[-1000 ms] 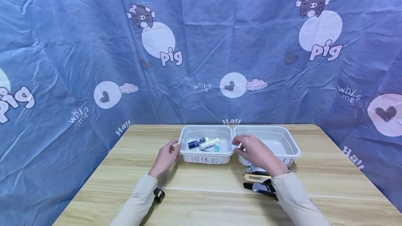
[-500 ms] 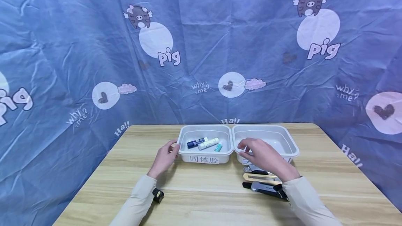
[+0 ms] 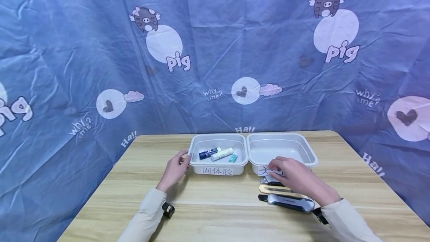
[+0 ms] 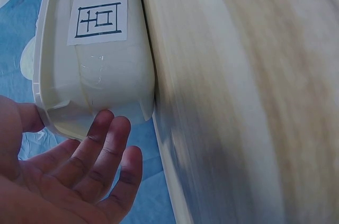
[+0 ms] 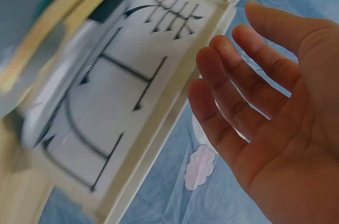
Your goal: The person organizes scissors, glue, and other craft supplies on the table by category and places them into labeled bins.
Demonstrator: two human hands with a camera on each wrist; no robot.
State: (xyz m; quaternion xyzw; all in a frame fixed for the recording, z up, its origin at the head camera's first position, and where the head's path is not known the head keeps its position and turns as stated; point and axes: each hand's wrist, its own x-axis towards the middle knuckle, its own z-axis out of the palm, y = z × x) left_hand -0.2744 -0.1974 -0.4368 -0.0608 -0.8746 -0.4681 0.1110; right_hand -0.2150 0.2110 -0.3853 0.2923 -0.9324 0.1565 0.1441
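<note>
My left hand (image 3: 175, 170) holds the left corner of a white plastic box (image 3: 218, 164), thumb at the rim and fingers against the outer wall (image 4: 114, 83). Several glue sticks (image 3: 221, 154) lie in that box: dark blue, white and teal ones. My right hand (image 3: 295, 174) hovers over the front of a second white box (image 3: 310, 161), its fingers (image 5: 217, 70) loosely bent with nothing between them. Below that hand, three utility knives lie side by side on the table: a small one (image 3: 273, 183) partly hidden, a yellow one (image 3: 280, 191) and a silver-and-black one (image 3: 289, 201).
Both boxes stand together at the back of the wooden table (image 3: 208, 212). Each bears a paper label in front; the left label (image 3: 217, 171) is fully visible, the right one (image 3: 263, 171) partly covered by my hand. A blue patterned cloth (image 3: 201, 47) hangs behind.
My right hand has moved from between the two boxes, right and toward me, to above the knives. The teal glue stick has shifted and settled at a tilt. My left hand has stayed at its box.
</note>
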